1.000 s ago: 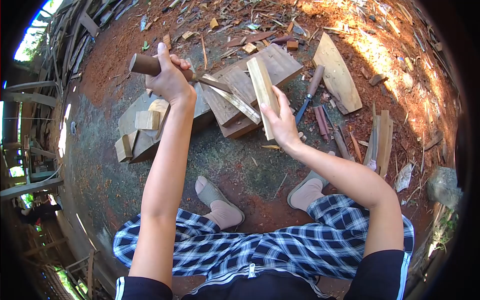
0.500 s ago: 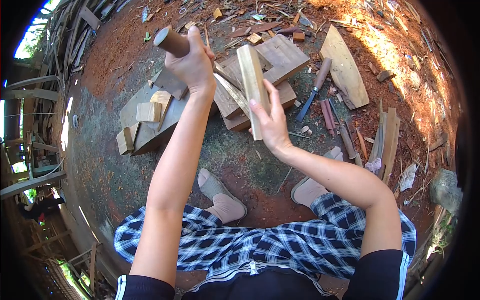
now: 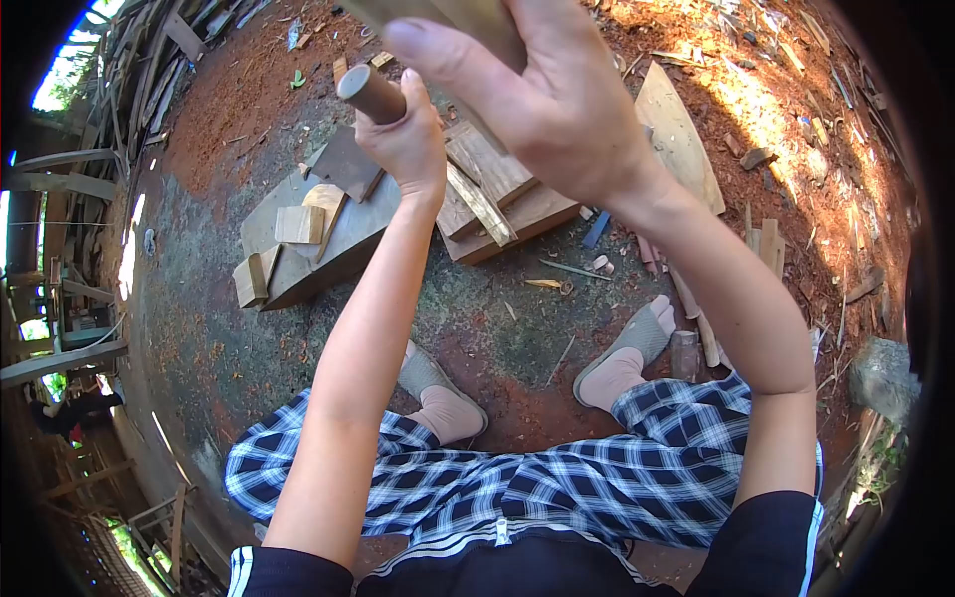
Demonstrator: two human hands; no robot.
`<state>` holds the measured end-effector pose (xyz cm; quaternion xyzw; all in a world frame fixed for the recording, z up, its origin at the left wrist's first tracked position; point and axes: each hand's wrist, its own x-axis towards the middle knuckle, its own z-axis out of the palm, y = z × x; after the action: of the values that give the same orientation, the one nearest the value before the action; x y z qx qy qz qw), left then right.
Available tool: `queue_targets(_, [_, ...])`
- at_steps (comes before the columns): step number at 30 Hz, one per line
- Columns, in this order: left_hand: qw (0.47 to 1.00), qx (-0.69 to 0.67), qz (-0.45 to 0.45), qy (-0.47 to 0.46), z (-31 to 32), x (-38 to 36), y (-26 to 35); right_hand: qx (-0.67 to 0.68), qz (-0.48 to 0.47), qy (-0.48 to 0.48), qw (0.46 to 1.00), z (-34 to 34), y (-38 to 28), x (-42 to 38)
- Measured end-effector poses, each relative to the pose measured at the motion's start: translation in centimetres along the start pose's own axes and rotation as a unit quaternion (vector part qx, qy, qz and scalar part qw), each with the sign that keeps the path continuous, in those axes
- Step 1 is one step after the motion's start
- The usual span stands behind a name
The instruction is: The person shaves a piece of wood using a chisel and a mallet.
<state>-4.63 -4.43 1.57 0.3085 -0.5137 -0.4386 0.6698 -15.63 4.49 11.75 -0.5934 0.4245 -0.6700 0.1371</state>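
My left hand [image 3: 410,144] is closed round a thick, round wooden handle [image 3: 374,96], its butt end toward me; the tool's other end is hidden. My right hand [image 3: 557,109] is raised close to the camera, thumb and fingers round a squared wooden block [image 3: 463,22] partly cut off by the top edge. Below the hands, thick wooden blocks [image 3: 527,219] lie stacked on the ground, and a pale wood strip [image 3: 479,204] rests slanted against them. Left of these, a large timber [image 3: 328,267] carries a small cut block [image 3: 296,225] and other offcuts.
A blue blade [image 3: 597,230] shows partly beneath my right arm. Beyond it lies a broad, pointed board [image 3: 686,134]. A dark cylindrical piece [image 3: 684,354] is beside my right foot [image 3: 637,343]. Sawdust and scraps [image 3: 234,85] cover the far ground. Stacked timber lines the left side.
My right hand has lifted the wooden block up and toward the camera, away from the stacked blocks. My left hand has shifted slightly right and down, still holding the handle.
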Motion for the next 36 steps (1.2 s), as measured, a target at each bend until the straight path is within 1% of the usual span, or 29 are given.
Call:
queue_targets(1, [1.0,-0.001,0.004,0.001,0.1,0.2,-0.1,-0.022,-0.11,-0.044,0.993,0.0,-0.3,1.6])
queue_targets(2, [0.997,0.01,0.079,0.009,0.5,0.2,-0.3,-0.044,-0.217,-0.087,0.971,0.2,-0.4,2.3])
queue_targets(3, [0.988,0.02,0.151,0.018,0.6,0.1,-0.4,-0.044,-0.219,-0.089,0.971,0.1,-0.7,2.3])
queue_targets(4, [0.988,0.108,0.11,0.01,-0.4,-0.5,-0.7,-0.2,-0.115,-0.214,0.949,-0.3,-1.0,2.1])
queue_targets(5, [0.994,0.073,0.08,0.0,-0.4,-0.1,-1.4,-0.346,-0.005,-0.327,0.879,-0.1,-2.1,2.1])
queue_targets(6, [0.987,0.108,0.12,0.011,-0.7,-0.3,-2.1,-0.386,-0.016,-0.329,0.862,-0.8,-3.5,2.9])
queue_targets(7, [0.977,0.138,0.16,0.025,0.1,-0.4,-1.1,-0.392,-0.018,-0.328,0.859,-0.6,-4.0,3.1])
queue_targets(8, [0.978,0.134,0.157,0.028,0.0,-0.6,-1.3,-0.293,-0.023,-0.281,0.914,-0.3,-4.5,3.2])
queue_targets(9, [0.981,0.135,0.137,0.017,-0.2,-0.7,-1.6,-0.19,-0.029,-0.229,0.954,-0.1,-4.9,3.1])
queue_targets(10, [0.983,0.137,0.12,0.007,-0.5,-0.7,-2.0,-0.195,-0.056,-0.191,0.96,-0.1,-5.4,2.7])
queue_targets(11, [0.983,0.139,0.122,0.012,-1.0,-0.8,-2.6,-0.193,-0.058,-0.194,0.96,-0.1,-4.2,2.0])
queue_targets(12, [0.996,0.038,0.08,0.011,-1.5,-0.8,-3.1,-0.282,-0.035,-0.254,0.924,0.1,-2.0,0.8])
queue_targets(13, [0.997,-0.064,0.04,0.006,-1.3,-0.6,-2.4,-0.37,-0.013,-0.305,0.877,0.4,-1.7,0.8])
queue_targets(14, [0.995,-0.082,0.045,0.045,-0.4,-0.9,-1.3,-0.302,0.053,-0.326,0.894,0.0,-1.5,1.1])
queue_targets(15, [0.994,-0.088,0.049,0.043,-0.4,-0.3,-1.3,-0.307,0.049,-0.323,0.894,-0.2,-1.4,1.1])
queue_targets(17, [0.993,0.047,0.089,0.065,-0.8,-0.3,-0.5,-0.253,0.076,-0.252,0.931,-0.1,-1.8,0.3])
queue_targets(18, [0.996,0.029,0.062,0.065,-0.9,-0.6,-0.2,-0.176,0.086,-0.206,0.959,0.0,-0.9,-0.7])
queue_targets(19, [0.995,0.028,0.063,0.071,-1.0,-0.5,-0.4,-0.175,0.084,-0.211,0.958,0.1,0.2,-2.0])
queue_targets(21, [0.996,0.024,-0.001,0.081,-1.7,0.1,-1.1,-0.084,0.148,-0.06,0.984,0.3,2.4,-5.5])
queue_targets(23, [0.997,0.029,-0.004,0.074,-1.6,0.6,-1.5,-0.098,0.267,0.006,0.959,0.4,4.7,-9.6])
queue_targets(25, [0.998,0.025,0.003,0.064,-0.9,1.0,-0.9,-0.097,0.348,0.082,0.929,1.1,7.0,-13.8])
queue_targets(27, [0.998,0.024,-0.017,0.054,-0.7,1.3,-0.8,-0.061,0.44,0.127,0.887,1.9,9.2,-17.2])
queue_targets(28, [0.999,0.016,-0.013,0.05,-0.8,1.5,-0.9,0.003,0.51,0.132,0.85,2.1,8.7,-17.6])
queue_targets(29, [0.999,0.009,-0.009,0.046,-0.9,1.7,-1.1,0.058,0.527,0.157,0.833,2.8,8.6,-17.7])
queue_targets(31, [0.999,0.006,-0.008,0.04,-1.0,2.1,-1.5,0.145,0.532,0.188,0.813,3.7,7.3,-17.2])
queue_targets(32, [0.999,0.016,0.002,0.045,-1.0,2.4,-1.6,0.167,0.514,0.203,0.817,4.4,8.0,-17.1])
queue_targets(33, [0.998,0.026,0.014,0.052,-1.0,2.7,-1.6,0.169,0.523,0.186,0.814,4.5,7.7,-16.7])
queue_targets(35, [0.999,0.023,0.015,0.046,-1.2,3.3,-1.7,0.084,0.466,0.166,0.865,5.5,9.8,-17.0])
queue_targets(36, [0.999,0.019,0.015,0.048,-1.3,3.6,-1.6,0.087,0.467,0.165,0.864,5.7,10.3,-17.4])
